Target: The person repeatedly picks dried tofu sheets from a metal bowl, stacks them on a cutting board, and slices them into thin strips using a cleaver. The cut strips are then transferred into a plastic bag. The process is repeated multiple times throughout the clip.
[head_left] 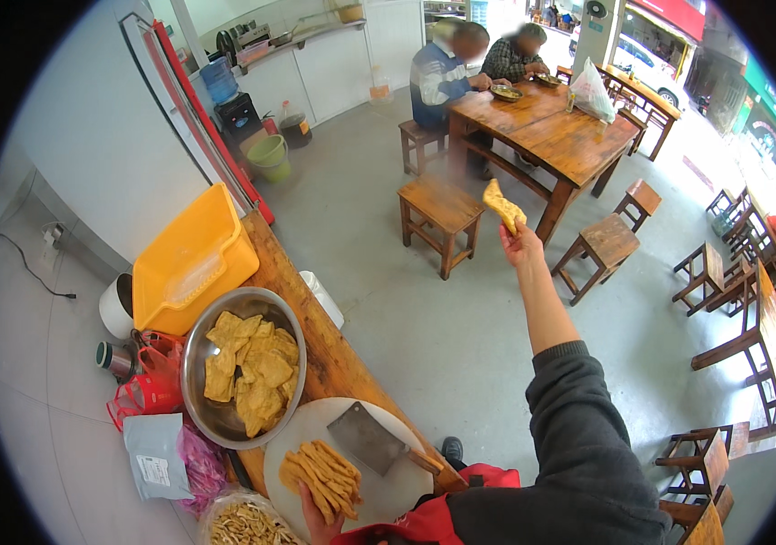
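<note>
My right arm reaches out ahead over the floor, and my right hand [522, 245] pinches a flat golden piece of fried tofu [502, 205] by its lower end. Low in the view, my left hand [319, 520] curls against a heap of cut fried tofu strips [326, 474], its fingers partly hidden by them. The strips lie on a round white cutting board [290, 434]. Beside them on the board rests a cleaver [365, 438], its wooden handle [426, 461] pointing toward me. A steel bowl [190, 363] left of the board holds several uncut fried tofu pieces [265, 368].
A yellow plastic basket [150, 289] stands beyond the bowl on the wooden counter [315, 336]. Bags, including a clear bag of dried slices [247, 522], crowd its left side. A stool [442, 204] stands ahead. Two people eat at a wooden table [569, 136].
</note>
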Motion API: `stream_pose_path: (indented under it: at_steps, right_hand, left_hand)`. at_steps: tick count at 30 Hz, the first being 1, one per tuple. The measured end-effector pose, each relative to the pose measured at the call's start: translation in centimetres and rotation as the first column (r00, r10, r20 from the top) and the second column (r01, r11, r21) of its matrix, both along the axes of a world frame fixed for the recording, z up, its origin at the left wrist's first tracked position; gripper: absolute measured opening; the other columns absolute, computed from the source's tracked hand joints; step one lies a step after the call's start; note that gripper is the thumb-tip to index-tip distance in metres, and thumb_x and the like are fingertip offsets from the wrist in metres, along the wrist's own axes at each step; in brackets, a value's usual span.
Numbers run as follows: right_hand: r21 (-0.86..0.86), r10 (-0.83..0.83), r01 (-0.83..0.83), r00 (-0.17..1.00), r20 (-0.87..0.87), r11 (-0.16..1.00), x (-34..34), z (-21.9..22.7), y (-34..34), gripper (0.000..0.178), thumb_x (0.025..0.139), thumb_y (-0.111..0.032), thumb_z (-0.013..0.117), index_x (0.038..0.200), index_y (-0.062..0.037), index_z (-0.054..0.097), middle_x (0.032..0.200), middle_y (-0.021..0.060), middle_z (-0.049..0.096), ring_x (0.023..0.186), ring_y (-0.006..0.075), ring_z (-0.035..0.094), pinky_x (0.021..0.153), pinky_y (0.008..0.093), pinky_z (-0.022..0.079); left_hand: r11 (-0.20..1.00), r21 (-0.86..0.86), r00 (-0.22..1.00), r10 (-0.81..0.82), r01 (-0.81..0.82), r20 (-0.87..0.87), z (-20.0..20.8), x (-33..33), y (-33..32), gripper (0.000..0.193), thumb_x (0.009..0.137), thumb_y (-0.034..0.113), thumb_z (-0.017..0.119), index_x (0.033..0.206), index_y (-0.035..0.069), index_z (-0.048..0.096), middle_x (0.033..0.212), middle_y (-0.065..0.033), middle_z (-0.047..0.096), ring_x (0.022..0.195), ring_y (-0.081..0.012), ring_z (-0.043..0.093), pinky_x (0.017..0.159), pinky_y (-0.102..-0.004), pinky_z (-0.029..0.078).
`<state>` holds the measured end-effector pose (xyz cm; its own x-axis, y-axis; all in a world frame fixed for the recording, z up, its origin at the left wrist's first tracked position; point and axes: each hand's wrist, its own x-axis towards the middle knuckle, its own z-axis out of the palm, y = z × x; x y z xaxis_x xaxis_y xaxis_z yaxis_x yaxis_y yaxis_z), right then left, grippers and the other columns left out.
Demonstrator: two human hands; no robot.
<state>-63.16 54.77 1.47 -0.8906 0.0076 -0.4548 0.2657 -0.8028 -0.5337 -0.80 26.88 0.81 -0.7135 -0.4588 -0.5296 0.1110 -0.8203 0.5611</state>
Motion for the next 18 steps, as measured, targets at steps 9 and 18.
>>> stream_pose_path:
  at_steps: [9,18]
  right_hand:
    - [0.519,0.428,-0.254,0.869,-0.248,0.816,14.5,9.3,-6.0,0.028,0.095,-0.018,0.061,0.119,-0.0040,0.057,0.102,0.0089,0.066,0.082,0.0182,0.067,0.067,0.0280,0.059]
    - [0.886,0.973,-0.405,-0.133,0.187,-0.226,43.5,-1.8,-19.2,0.037,0.090,-0.023,0.066,0.123,-0.0077,0.060,0.092,0.0103,0.070,0.086,0.0201,0.068,0.075,0.0330,0.055]
  left_hand:
    - [0.999,0.013,0.993,-0.036,0.038,-0.110,0.3,3.8,-0.6,0.053,0.102,0.041,0.044,0.143,0.008,0.038,0.138,-0.0096,0.050,0.125,-0.0279,0.050,0.102,-0.0443,0.043]
    - [0.986,0.047,0.979,0.162,-0.158,-0.123,-2.0,13.3,-4.2,0.053,0.099,0.035,0.053,0.141,0.005,0.041,0.136,-0.0107,0.053,0.123,-0.0260,0.052,0.104,-0.0406,0.043]
